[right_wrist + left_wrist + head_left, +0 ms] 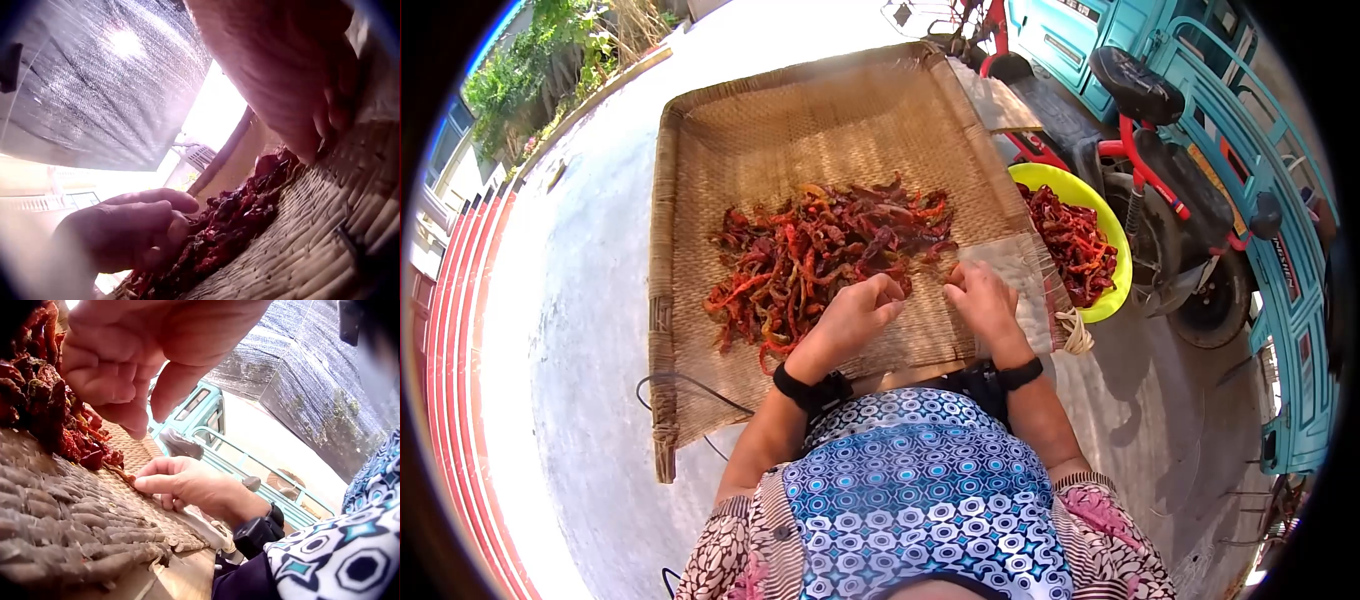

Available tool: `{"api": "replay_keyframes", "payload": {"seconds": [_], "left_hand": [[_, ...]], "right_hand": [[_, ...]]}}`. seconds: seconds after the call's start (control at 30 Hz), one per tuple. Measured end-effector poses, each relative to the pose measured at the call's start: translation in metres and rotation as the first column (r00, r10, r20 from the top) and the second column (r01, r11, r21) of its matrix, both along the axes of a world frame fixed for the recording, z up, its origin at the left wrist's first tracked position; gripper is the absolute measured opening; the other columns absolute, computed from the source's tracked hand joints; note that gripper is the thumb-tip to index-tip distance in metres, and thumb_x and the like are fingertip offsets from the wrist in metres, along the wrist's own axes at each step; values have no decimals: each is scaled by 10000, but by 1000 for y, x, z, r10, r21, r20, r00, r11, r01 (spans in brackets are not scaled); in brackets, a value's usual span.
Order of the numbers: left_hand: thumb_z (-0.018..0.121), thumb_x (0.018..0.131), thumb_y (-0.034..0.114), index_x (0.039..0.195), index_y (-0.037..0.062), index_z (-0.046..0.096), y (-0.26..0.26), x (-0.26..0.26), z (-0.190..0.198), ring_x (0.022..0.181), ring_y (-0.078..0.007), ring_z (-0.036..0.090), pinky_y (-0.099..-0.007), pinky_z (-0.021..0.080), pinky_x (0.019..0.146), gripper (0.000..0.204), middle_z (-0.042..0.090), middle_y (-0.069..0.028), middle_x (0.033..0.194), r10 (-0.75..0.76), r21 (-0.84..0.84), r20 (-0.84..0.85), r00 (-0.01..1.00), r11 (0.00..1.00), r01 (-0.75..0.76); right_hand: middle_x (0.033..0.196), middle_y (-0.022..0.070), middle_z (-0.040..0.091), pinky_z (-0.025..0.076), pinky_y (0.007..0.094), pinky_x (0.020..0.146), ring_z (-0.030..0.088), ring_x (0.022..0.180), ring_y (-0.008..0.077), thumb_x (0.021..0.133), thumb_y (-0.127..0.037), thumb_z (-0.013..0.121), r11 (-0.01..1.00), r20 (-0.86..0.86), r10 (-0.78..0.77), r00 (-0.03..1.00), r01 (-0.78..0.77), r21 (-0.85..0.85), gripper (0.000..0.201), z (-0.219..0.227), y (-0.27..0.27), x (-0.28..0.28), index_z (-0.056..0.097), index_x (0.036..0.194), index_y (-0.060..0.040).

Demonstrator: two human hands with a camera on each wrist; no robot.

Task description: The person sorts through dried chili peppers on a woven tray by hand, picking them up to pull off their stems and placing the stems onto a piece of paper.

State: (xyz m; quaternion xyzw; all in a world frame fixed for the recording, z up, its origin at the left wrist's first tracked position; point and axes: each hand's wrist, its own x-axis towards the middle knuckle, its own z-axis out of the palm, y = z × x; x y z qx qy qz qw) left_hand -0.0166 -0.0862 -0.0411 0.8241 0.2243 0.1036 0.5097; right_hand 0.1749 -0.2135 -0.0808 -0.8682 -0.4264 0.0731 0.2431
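Observation:
Dried red chili peppers (830,250) lie heaped on a shallow woven tray (800,130). My left hand (855,315) hovers at the near edge of the heap, fingers loosely curled and thumb apart from them; nothing shows between them in the left wrist view. To its right, my right hand (985,305) is low over the weave, beside a pale patch of the tray. Its thumb and forefinger pinch the end of a thin dried chili pepper (120,474). In the right wrist view, the left hand (137,225) is beside the heap, across from the right hand (281,69).
A yellow-green bowl (1122,262) of dried chilies stands against the tray's right side. Beyond it are a red bike (1145,170) and a turquoise three-wheeled vehicle (1250,200). A dark cord (690,378) loops at the tray's near left corner. Red-edged steps (460,350) lie far left.

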Motion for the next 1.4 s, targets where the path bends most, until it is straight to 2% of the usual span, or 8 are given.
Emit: {"api": "replay_keyframes", "payload": {"seconds": [0.3,0.6,0.7,0.9,1.03,1.13,1.27,1.4], "left_hand": [[633,954,116,1385,13,499,-2,-1,-5,861,-192,615,-328,513,775,462,659,-121,980,-73,39,53,996,997,71],[640,946,120,1311,-14,557,-3,3,-15,979,-243,663,-349,532,838,398,661,-169,1079,-108,184,119,987,979,85],[642,947,124,1251,-21,591,-6,3,1,858,-217,673,-346,542,790,340,681,-138,983,-63,-175,-1,998,983,62],[653,927,95,1202,14,635,-11,0,11,767,-191,637,-332,539,735,287,663,-108,955,4,7,120,993,1000,-5],[671,909,98,1155,33,665,-5,1,-10,851,-225,650,-355,538,740,255,626,-125,1079,-68,143,135,988,989,49],[681,889,96,1099,55,675,-1,-3,-19,906,-274,653,-383,538,755,214,602,-124,1105,-225,313,-6,974,925,216],[687,844,69,943,56,629,-6,-3,-21,871,-328,631,-422,523,743,115,589,-116,1033,-214,411,-110,971,879,241],[672,849,55,916,21,589,-5,0,-16,830,-327,619,-424,510,715,112,585,-141,932,-217,401,-10,976,893,203]], "right_hand": [[800,94,662,509,368,686,657,744,227,852,-214,691,977,-333,145,932,-82,197,187,3,-15,1,632,923,-52],[820,-30,571,472,202,608,556,662,55,919,-85,693,844,-795,528,300,-291,451,137,33,-30,-11,564,959,-62],[819,-30,569,470,201,618,554,674,51,920,-88,695,836,-792,525,311,-359,414,139,32,-30,-10,568,974,-66],[799,-31,580,463,209,617,556,667,54,928,-120,685,883,-836,468,286,-179,433,105,38,-40,-1,594,945,-71],[869,-17,619,477,203,621,570,655,67,956,-182,673,891,-789,332,516,103,442,137,25,-46,33,601,1010,-79],[909,2,646,499,228,649,598,694,89,994,-258,623,508,-806,517,289,654,560,192,22,-55,53,603,1076,-85],[1013,16,666,527,264,709,617,793,96,1027,-314,558,632,-878,378,294,611,477,248,22,-59,52,602,1145,-101],[958,8,646,508,240,672,612,757,74,1007,-266,603,931,-851,356,386,-65,360,240,12,-41,9,599,1117,-53]]}}
